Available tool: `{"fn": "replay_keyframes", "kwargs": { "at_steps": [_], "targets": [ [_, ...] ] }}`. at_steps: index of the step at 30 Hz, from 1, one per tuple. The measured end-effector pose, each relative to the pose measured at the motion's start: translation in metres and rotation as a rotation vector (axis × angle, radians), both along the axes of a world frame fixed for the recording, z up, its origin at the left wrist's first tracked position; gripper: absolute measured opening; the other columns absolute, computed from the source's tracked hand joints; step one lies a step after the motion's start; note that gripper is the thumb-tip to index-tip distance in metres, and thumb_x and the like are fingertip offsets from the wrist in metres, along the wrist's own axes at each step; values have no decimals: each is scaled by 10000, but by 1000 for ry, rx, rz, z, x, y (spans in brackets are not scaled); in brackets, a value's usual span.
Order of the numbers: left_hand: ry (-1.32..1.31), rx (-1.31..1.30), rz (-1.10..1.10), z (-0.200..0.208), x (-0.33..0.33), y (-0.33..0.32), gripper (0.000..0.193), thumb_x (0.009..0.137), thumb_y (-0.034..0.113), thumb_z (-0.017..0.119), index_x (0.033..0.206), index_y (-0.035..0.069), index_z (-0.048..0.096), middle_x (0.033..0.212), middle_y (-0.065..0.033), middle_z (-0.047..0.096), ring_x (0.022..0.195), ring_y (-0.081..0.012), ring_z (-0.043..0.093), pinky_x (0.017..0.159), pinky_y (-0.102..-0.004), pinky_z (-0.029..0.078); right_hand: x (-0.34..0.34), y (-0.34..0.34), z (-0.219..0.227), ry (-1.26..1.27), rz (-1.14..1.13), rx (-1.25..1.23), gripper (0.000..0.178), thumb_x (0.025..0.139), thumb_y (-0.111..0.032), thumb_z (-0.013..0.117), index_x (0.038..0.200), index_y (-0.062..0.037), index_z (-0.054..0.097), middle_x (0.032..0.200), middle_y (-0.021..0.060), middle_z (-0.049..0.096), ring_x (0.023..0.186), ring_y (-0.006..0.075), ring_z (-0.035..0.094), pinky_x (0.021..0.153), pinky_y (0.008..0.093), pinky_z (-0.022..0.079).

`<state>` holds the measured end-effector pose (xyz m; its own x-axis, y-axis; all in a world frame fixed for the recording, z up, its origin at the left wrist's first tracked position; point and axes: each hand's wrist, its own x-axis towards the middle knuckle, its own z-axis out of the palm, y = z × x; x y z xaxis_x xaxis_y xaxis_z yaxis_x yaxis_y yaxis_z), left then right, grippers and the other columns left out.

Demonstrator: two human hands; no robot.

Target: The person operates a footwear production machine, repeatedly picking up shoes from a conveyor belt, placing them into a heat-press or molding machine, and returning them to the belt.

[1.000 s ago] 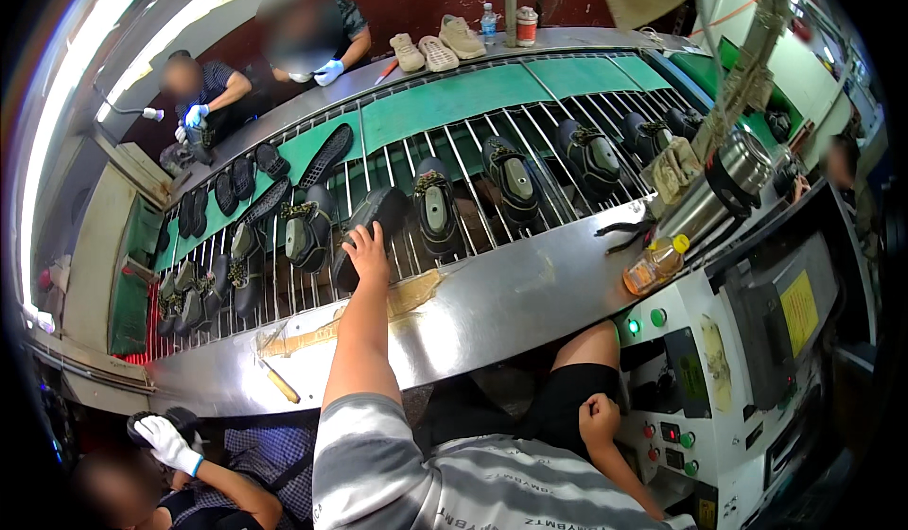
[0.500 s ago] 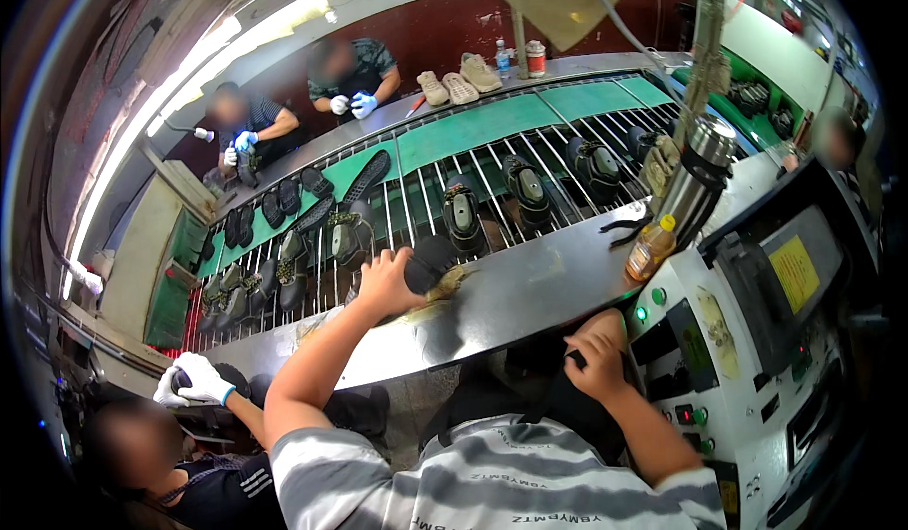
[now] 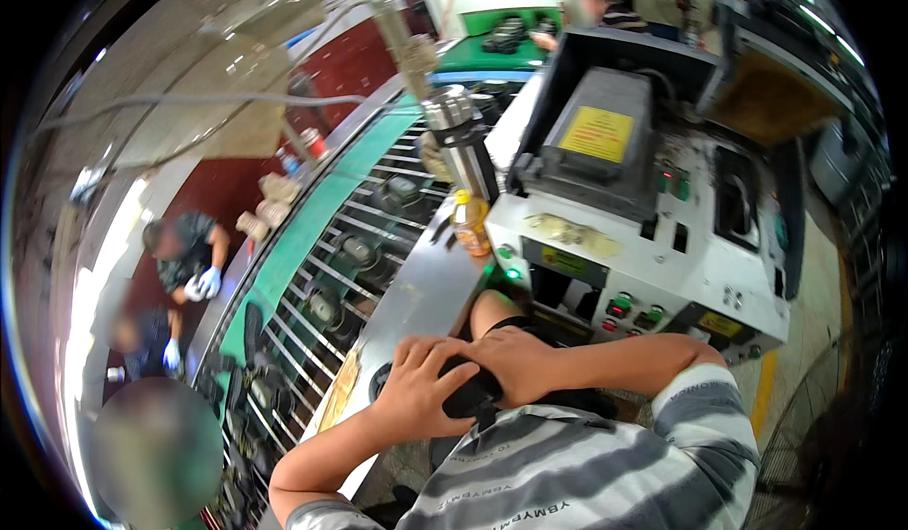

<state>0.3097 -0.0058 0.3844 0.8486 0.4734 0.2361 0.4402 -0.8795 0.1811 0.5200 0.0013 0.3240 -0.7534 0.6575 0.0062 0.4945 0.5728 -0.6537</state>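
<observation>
Close to my body, in front of my striped shirt, both hands hold a black shoe point(image 3: 473, 394), mostly hidden behind my fingers. My left hand point(image 3: 416, 381) is wrapped round its left side, fingers over the top. Against its right side, my right hand point(image 3: 515, 364) is closed, its fingertips partly hidden. Just left of the shoe runs the steel ledge point(image 3: 407, 289) of the roller conveyor.
Several dark shoes point(image 3: 357, 252) sit on the rollers at left. A steel flask point(image 3: 463, 142) and a yellow-capped bottle point(image 3: 470, 223) stand by the ledge's far end. To the right is a white machine point(image 3: 662, 256) with buttons. Co-workers point(image 3: 194, 256) sit across the conveyor.
My view has swung right, towards the machine. My left hand has brought the dark shoe from the conveyor's edge to my body, and my right hand has joined it there.
</observation>
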Motion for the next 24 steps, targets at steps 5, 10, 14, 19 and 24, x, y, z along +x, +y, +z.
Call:
{"fn": "replay_keyframes", "kwargs": {
  "at_steps": [5,10,14,19,24],
  "targets": [
    [-476,249,-130,-46,13,65,167,684,125,745,751,107,594,809,-50,602,893,-280,604,892,-507,432,131,-69,-35,411,-760,-84,1283,530,-285,906,1535,-92,131,1235,197,580,1131,308,576,993,390,439],
    [-686,-31,308,-180,-2,135,106,711,18,678,726,53,579,737,-86,599,741,-285,585,747,-406,458,258,-112,-18,779,-1406,108,1245,543,-25,852,1547,-174,131,1149,166,601,1056,277,599,970,362,451],
    [-687,-121,538,-274,-1,166,61,740,15,640,719,31,586,717,-112,602,698,-287,565,652,-377,447,368,-95,19,288,-1852,358,1126,550,-193,857,1509,-148,269,1235,267,584,1100,376,600,964,373,452],
    [-510,-210,888,-342,10,184,213,769,215,643,663,39,583,574,-118,591,512,-302,569,545,-433,465,495,-25,31,-37,-2039,390,1100,545,-271,801,1471,2,273,1302,268,542,1178,357,565,988,376,444],
    [-349,-144,990,-364,5,184,194,763,234,661,683,64,613,620,-107,637,578,-310,630,565,-413,491,551,49,17,-241,-2099,65,1139,537,-357,778,1481,-7,244,1312,261,543,1197,369,558,989,409,454]
  ]
}}
